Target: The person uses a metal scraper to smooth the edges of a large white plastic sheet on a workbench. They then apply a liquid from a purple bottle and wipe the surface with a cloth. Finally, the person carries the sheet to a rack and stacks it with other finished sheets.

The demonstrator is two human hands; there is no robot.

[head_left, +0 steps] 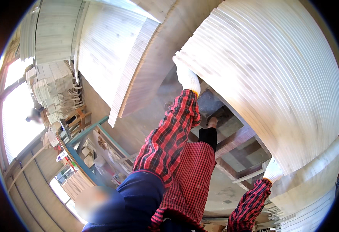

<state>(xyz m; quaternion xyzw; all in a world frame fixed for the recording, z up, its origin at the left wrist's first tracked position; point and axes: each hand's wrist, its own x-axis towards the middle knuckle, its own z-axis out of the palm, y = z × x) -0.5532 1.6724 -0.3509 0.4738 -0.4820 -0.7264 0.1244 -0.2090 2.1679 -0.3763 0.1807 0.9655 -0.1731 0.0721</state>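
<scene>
A large pale wooden panel (pixel 268 77), or a close stack showing as many parallel strips, fills the upper right. Its left end looks slightly stepped. My left hand (pixel 187 78), in a white knitted glove with a yellow cuff, grips its near left corner, the fingertips partly hidden at the edge. At the near right corner, my right hand (pixel 273 171) is closed on the same edge in a matching glove, its fingers mostly hidden behind the wood. Red and black plaid sleeves cover both forearms. Beneath the panel shows a dark wooden frame (pixel 237 141) with crossbars.
Another stack of pale boards (pixel 111 50) stands at the upper left. Beyond it are piled timber pieces (pixel 55 87) by bright windows. A teal metal frame (pixel 102 125) stands at the left. More stacked boards (pixel 308 193) lie beside my right hand. My foot (pixel 212 122) is near the dark frame.
</scene>
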